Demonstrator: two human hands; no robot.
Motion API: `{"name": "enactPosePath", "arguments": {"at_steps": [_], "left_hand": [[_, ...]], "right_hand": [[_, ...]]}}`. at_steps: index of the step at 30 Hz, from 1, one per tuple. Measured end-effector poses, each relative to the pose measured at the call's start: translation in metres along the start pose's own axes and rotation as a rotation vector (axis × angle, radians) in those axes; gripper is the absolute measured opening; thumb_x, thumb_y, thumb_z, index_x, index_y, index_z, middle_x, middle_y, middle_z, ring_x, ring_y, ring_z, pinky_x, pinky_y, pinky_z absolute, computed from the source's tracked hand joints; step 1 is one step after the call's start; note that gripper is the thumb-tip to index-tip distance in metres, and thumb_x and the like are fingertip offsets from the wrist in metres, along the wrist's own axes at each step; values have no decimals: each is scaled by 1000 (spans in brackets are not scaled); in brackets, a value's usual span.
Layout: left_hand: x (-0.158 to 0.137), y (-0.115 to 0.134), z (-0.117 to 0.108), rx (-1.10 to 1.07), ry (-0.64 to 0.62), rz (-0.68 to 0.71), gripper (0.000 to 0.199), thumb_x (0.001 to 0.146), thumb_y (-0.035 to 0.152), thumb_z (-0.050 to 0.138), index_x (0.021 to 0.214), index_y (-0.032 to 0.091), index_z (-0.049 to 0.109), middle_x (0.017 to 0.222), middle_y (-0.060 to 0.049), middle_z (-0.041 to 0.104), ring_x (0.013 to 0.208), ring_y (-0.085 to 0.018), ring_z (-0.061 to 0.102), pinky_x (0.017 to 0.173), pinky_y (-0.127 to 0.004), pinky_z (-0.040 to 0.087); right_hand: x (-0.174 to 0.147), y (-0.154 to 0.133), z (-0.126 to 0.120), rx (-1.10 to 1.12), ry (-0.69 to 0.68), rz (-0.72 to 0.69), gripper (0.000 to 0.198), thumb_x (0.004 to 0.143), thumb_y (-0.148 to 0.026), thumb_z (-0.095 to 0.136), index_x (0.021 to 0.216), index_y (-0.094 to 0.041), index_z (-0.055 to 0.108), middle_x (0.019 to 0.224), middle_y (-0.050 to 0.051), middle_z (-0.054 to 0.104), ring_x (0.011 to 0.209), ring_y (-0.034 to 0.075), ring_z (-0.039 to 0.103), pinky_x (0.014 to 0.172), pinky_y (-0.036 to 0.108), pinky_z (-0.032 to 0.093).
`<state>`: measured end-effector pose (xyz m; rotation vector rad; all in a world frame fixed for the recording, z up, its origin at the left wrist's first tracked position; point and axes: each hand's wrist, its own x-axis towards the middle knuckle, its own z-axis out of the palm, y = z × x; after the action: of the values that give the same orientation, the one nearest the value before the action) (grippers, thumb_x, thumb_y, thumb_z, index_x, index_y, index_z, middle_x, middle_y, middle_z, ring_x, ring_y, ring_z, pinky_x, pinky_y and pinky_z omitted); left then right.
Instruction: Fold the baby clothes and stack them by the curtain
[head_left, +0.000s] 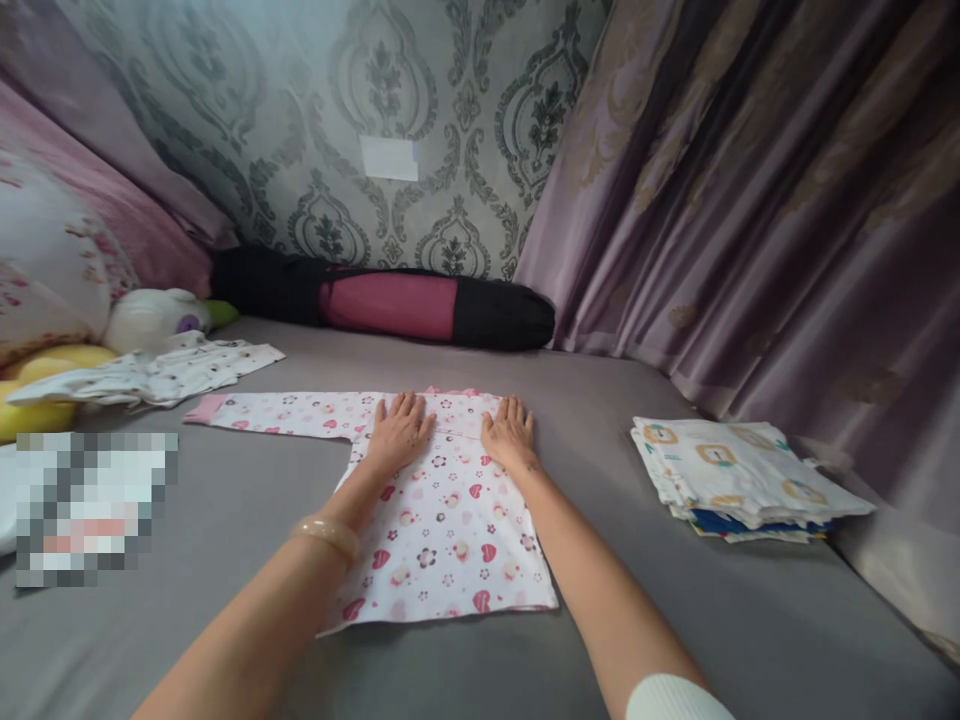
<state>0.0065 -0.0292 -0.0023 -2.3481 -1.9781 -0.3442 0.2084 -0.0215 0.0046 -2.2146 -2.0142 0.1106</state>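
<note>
A child's long-sleeved shirt [442,540], white with pink hearts and flowers, lies flat on the grey bed sheet. Its left sleeve stretches out to the side and ends in a pink cuff; no sleeve shows spread out on the right. My left hand [400,428] rests flat on the upper left of the shirt, near the shoulder, fingers extended. On the upper right, by the other shoulder, my right hand [510,432] presses flat with its fingers stretched forward. A pale bangle [328,538] circles my left wrist.
Folded clothes [739,470] are stacked at the right. Loose white patterned clothing [161,372] lies at the left beside plush toys [154,315]. A black and red long bag [390,303] lies along the wall. A purple curtain [675,200] hangs at the right.
</note>
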Motion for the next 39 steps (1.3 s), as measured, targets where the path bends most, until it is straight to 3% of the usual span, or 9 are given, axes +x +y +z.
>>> {"name": "enactPosePath", "arguments": {"at_steps": [7,12,19,24,28,32,39], "left_hand": [[1,-2,6,-49,111,-60,58,98,42,21,140,10,44,150,-17,39,141,-28,32,114,-53,22],[1,-2,8,-72,176,-107,58,98,42,21,140,10,44,150,-18,39,142,-30,30,114,-55,19],[2,-3,9,-50,76,-61,59,97,44,20,142,11,42,147,-18,44,140,-31,34,114,-58,17],[1,-3,9,-62,93,-68,61,97,44,19,140,8,43,147,-19,43,139,-32,33,113,-57,19],[0,-2,7,-58,131,-72,60,98,44,20,140,8,44,148,-19,41,140,-30,32,114,-55,19],[-2,0,4,-43,132,-19,56,98,43,22,140,15,45,149,-16,42,140,-28,33,115,-54,17],[-1,-1,2,-30,50,13,55,98,45,24,141,17,43,150,-16,40,140,-30,32,114,-55,19]], "right_hand": [[1,5,-8,18,-80,-2,64,98,-40,22,150,-1,23,158,17,18,145,28,17,116,45,10],[-1,13,-7,-20,-4,3,64,98,-38,23,150,1,23,158,19,17,145,29,16,116,46,7],[0,16,-5,-5,-24,9,65,98,-39,22,149,1,24,155,21,25,143,29,20,115,47,10],[2,13,-12,-17,-52,27,65,98,-39,24,148,3,27,155,22,26,143,31,21,115,49,8],[2,1,-15,-23,7,-82,61,99,-41,22,150,-7,28,157,19,21,145,30,14,115,51,3],[1,-14,-14,6,-34,-232,57,100,-42,22,152,-21,27,160,12,17,146,29,11,115,52,4],[6,-16,-7,38,-62,-241,54,99,-44,20,151,-29,27,160,9,17,146,30,12,112,59,5]]}}
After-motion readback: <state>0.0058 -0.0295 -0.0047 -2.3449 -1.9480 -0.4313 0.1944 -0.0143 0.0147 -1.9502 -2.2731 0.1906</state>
